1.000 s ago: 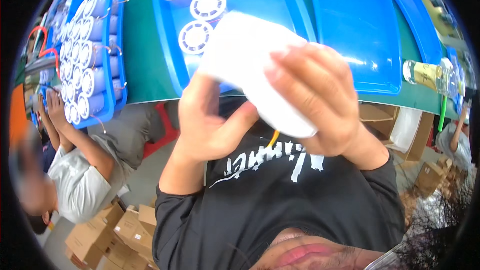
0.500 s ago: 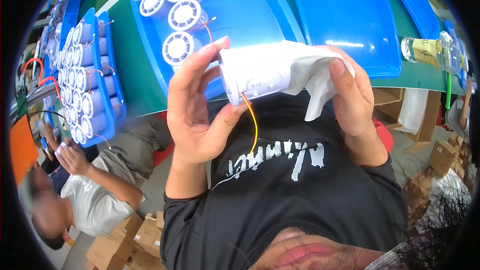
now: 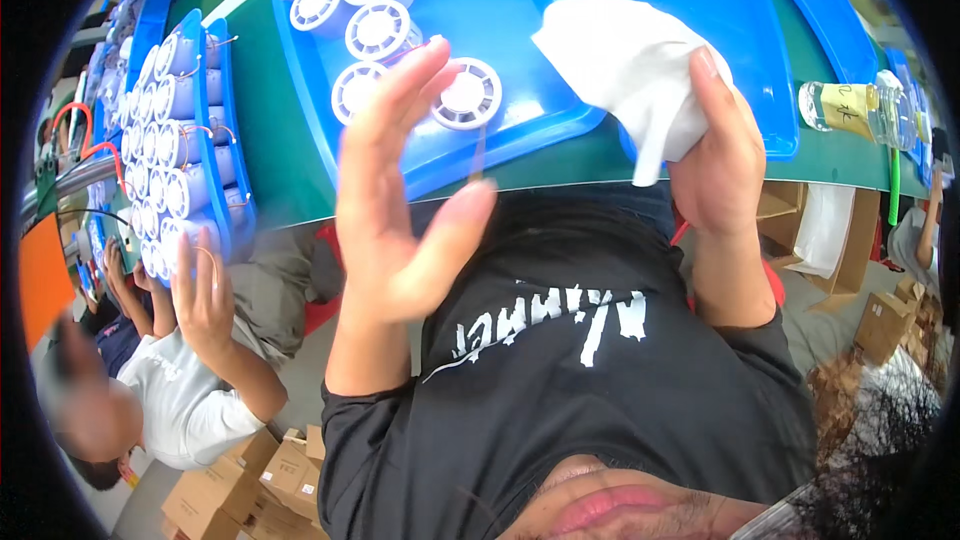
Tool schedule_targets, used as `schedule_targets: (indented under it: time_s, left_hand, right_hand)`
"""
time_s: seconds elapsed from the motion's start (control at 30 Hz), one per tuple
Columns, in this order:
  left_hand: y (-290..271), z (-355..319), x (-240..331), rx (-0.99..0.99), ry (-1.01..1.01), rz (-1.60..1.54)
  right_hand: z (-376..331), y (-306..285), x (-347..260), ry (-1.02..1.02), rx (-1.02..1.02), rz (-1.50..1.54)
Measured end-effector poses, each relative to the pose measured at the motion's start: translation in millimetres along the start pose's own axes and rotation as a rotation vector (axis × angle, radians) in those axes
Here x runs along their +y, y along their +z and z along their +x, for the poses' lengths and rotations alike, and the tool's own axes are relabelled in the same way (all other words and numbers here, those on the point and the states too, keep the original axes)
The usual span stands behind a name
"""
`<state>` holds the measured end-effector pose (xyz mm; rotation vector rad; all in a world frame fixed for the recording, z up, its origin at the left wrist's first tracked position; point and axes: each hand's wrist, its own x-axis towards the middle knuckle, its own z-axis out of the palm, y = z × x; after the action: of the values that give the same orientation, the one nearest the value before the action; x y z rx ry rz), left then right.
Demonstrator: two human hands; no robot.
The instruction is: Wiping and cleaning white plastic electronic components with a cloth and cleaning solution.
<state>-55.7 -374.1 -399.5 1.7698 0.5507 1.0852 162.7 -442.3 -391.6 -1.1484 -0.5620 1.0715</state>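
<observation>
My right hand [image 3: 718, 155] grips a crumpled white cloth [image 3: 625, 65] above the near edge of the table. My left hand [image 3: 400, 190] is raised with fingers spread and holds nothing. Just beyond its fingertips a white round cylindrical part [image 3: 466, 95] lies in a blue tray [image 3: 510, 10], a thin wire trailing from it toward me. Several more white round parts [image 3: 378, 28] lie in the same tray, further back and left.
A green table [image 3: 280, 170] carries more blue trays, one [image 3: 215, 60] at the left packed with white cylinders. A clear bottle [image 3: 860, 110] lies at the right. Another person [image 3: 190, 380] sits at my left, a hand near that tray. Cardboard boxes [image 3: 270, 480] are on the floor.
The white cylindrical part has left my hands and now lies in the blue tray. My left hand has opened and drawn back. My right hand keeps the cloth, moved to the right.
</observation>
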Motion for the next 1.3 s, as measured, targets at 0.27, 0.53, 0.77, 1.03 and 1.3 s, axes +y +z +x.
schedule_targets:
  time_s: [0.27,0.53,0.77,1.03,1.3]
  left_hand:
    - [13.0,2.4,33.8,0.110,-0.419,-1.299]
    - [3.1,-6.6,29.7,0.074,-0.508,-1.453]
    - [1.2,-9.0,27.4,0.006,-0.542,-1.473]
    - [7.0,-17.7,29.9,0.044,-0.524,-1.567]
    - [2.0,-13.9,28.9,0.072,-0.487,-1.551]
  right_hand:
    - [-6.7,31.1,11.5,-1.008,-0.460,-0.909]
    - [-7.3,10.7,17.4,-0.981,-0.579,-0.802]
    - [-12.5,3.0,13.0,-0.322,-0.438,-0.161]
    - [-0.7,17.8,5.0,-1.050,-0.543,-0.834]
    - [-13.5,23.4,24.5,-1.061,-0.415,-0.854]
